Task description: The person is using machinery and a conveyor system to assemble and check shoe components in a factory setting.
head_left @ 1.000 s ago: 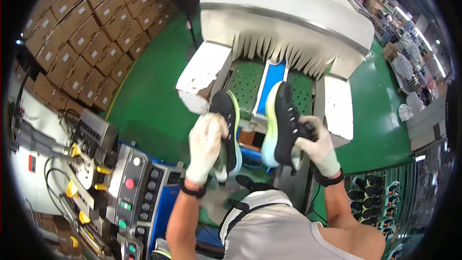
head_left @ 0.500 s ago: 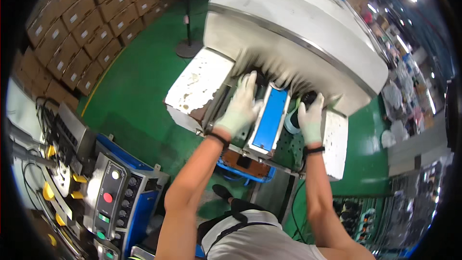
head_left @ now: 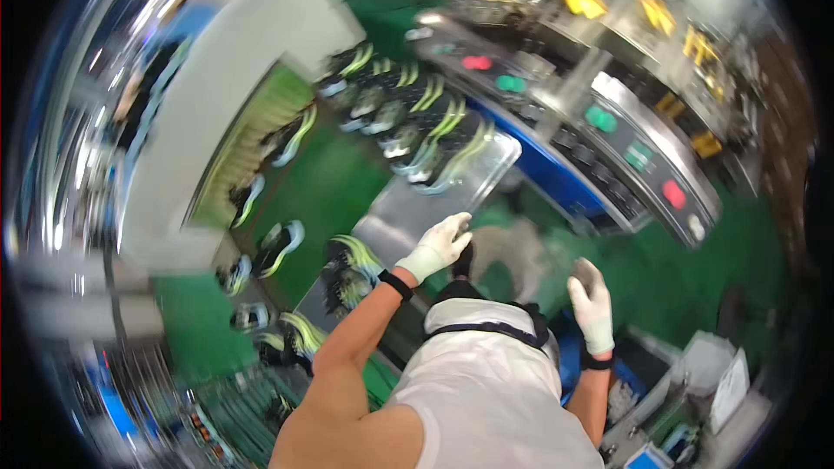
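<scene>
My left hand, in a white glove, hovers beside the grey metal table, its fingers loosely stretched and holding nothing visible. My right hand, gloved too, hangs apart on the right with thumb and fingers parted and nothing visible in it. Nearest my left hand on the near part of the table is a dark shoe piece with a yellow-green and pale blue edge. Several similar black shoes with yellow-green and pale blue soles stand in rows at the table's far end. Motion smears the details.
On the left, a large white machine has a curtained opening with shoes passing by it on a green surface. A machine with a button panel and yellow parts stands at upper right. A box-like cart is at lower right.
My view has swung from the white machine's front to the shoe table and button panel. Both hands have left the area around the blue-topped block and the machine's curtain.
</scene>
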### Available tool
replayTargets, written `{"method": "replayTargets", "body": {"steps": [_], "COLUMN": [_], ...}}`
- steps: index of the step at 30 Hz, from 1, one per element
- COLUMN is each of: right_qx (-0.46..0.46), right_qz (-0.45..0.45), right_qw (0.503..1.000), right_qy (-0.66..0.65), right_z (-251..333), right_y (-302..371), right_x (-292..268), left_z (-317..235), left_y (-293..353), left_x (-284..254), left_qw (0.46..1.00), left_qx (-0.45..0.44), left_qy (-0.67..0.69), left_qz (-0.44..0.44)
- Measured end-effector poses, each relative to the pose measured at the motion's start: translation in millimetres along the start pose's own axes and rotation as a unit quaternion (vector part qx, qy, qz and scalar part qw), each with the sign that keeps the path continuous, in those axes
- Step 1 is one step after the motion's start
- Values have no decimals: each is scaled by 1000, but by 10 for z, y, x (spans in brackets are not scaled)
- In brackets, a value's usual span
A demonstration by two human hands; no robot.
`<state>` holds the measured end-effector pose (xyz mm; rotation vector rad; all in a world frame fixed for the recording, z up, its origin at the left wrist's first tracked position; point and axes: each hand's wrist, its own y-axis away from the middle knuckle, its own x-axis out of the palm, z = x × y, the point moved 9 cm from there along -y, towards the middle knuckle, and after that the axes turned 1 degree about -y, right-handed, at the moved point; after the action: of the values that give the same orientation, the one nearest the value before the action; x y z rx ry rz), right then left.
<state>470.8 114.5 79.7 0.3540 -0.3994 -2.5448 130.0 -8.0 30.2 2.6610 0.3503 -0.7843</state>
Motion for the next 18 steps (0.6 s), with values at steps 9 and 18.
{"method": "replayTargets", "body": {"steps": [9,18], "right_qx": [89,187], "right_qz": [182,215], "right_qw": [954,882], "right_qy": [221,375], "right_z": [-483,-447], "right_y": [-1149,-1493], "right_x": [1827,2345], "left_z": [2976,4926], "left_y": [2708,3250], "left_x": [-2565,-3810], "left_qw": [830,692], "left_qx": [-293,-403], "left_qy": [-13,-132], "left_qz": [-474,-585]}}
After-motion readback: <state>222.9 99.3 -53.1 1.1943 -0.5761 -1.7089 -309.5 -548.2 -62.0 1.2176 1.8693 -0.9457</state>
